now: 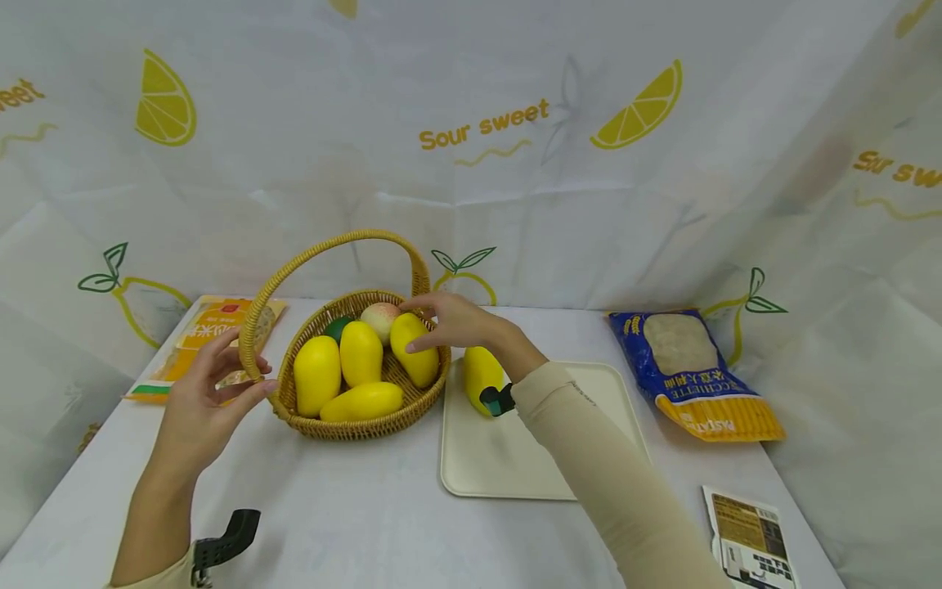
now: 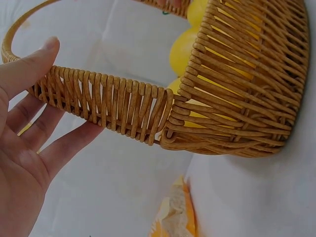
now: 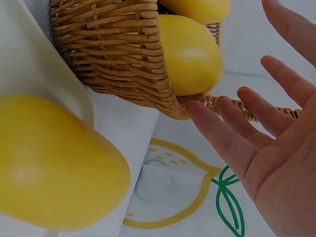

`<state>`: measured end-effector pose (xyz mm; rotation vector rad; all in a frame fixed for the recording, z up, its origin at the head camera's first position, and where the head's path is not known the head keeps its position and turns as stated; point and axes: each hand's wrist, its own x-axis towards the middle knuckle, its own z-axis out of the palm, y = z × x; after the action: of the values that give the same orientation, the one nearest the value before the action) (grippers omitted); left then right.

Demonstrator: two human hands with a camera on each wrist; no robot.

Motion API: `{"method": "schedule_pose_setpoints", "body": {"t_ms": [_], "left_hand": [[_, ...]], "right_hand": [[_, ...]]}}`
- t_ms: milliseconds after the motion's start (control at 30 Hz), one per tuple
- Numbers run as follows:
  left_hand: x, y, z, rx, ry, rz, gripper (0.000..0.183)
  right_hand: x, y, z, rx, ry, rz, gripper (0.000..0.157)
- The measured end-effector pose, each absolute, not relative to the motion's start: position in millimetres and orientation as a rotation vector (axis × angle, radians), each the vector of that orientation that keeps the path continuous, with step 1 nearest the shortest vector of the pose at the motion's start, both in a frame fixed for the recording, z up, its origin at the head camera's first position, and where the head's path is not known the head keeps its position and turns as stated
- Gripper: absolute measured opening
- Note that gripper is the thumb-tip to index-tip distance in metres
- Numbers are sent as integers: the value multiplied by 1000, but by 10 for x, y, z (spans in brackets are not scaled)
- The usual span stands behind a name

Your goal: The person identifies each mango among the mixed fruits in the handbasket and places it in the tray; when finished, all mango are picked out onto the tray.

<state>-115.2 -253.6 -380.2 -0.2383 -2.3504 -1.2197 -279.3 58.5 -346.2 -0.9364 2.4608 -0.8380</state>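
While the left hand (image 1: 204, 397) grasps the handle (image 1: 353, 236) between thumb and fingers, the right hand (image 1: 462, 321), released with fingers apart, is at the basket's right side. The basket (image 1: 368, 430) stands on the table (image 1: 353, 515), just left of the tray (image 1: 508, 470). Four mangoes (image 1: 317, 375) and a peach (image 1: 380, 317) lie inside it; a fifth mango (image 1: 481, 378) lies on the tray.

The desk (image 1: 338, 507) is white on top. A wicker basket (image 1: 353, 429) sits left of its middle, with a pale tray (image 1: 515, 474) flat just beside it. I see an orange packet (image 1: 195, 343) toward the back left, a blue pasta bag (image 1: 684, 368) over on the right, and a small pouch (image 1: 751, 536) nearer the front.
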Motion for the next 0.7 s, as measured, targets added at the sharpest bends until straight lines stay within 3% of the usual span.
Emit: {"method": "schedule_pose_setpoints", "body": {"t_ms": [700], "left_hand": [[-1164,-2544,-3799,-239,-2341,-1254,81]], "right_hand": [[-2832,212,-3396,-820,2440,-561,66]]}}
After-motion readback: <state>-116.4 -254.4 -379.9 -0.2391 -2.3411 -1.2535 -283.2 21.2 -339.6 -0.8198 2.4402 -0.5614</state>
